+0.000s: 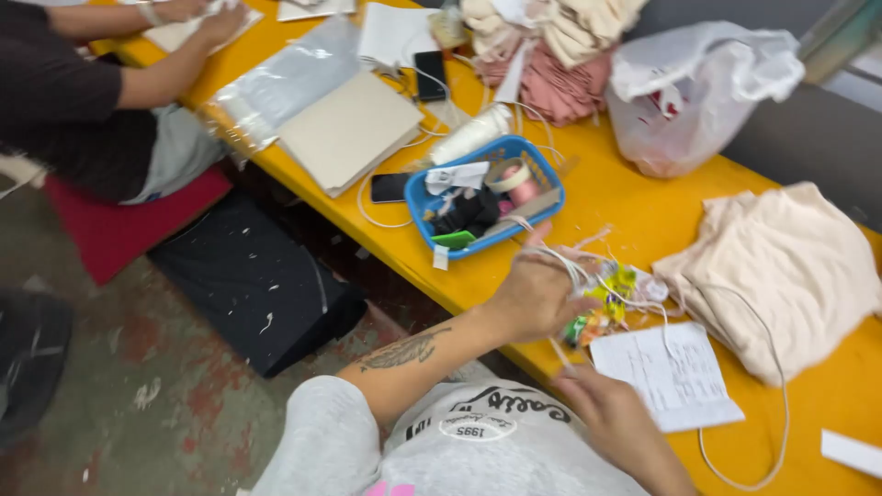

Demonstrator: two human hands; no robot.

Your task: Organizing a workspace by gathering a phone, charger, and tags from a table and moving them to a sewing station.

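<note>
The left hand (537, 294) is held above the front edge of the yellow table (606, 193), its fingers closed on a bundle of pale strings (574, 266) that loop over the knuckles and trail toward a cluster of small green and yellow tags (606, 308) lying just beside it. The right hand (611, 418) is seen lower, blurred, at the near corner of a written paper slip (675, 372); whether anything is gripped by it cannot be told. A thin white cord (779, 386) is run from the strings across a folded cream garment (781, 266) and down to the table edge. A blue plastic basket (418, 197) holding tape rolls and scraps is placed just behind the left hand. Farther along the table, another person's hands (197, 18) are occupied with pale cloth.
</note>
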